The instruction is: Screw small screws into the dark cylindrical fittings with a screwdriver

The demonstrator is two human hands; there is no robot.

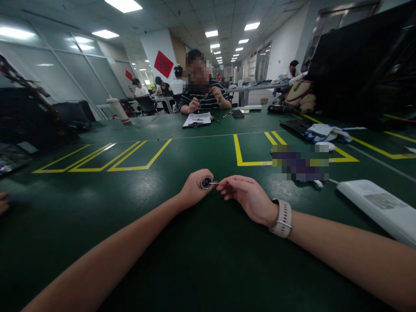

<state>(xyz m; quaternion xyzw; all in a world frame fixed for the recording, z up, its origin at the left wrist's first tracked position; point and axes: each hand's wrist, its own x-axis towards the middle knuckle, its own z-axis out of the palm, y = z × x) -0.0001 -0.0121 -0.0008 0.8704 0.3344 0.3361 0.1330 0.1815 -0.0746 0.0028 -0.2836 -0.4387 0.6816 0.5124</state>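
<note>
My left hand (195, 187) is closed round a small cylinder (206, 182) with a pale ring-shaped rim and a dark opening facing me. Most of its body is hidden in the palm. Between the fingertips of my right hand (245, 195) is a thin, light-coloured stick (214, 183), too slim to name more exactly. Its left end reaches the cylinder's opening; I cannot tell how deep it goes. Both hands are just above the green table (182, 260), and a watch with a pale strap (282, 219) is on my right wrist.
Beyond my right hand lie a blurred purple item (299, 164), a white power strip (378, 208) and a white-and-blue cloth (326, 132). Yellow tape (238, 149) marks the tabletop. A person (208, 97) sits opposite, behind a clipboard (196, 120). Another person's fingers (3, 203) show at the left edge.
</note>
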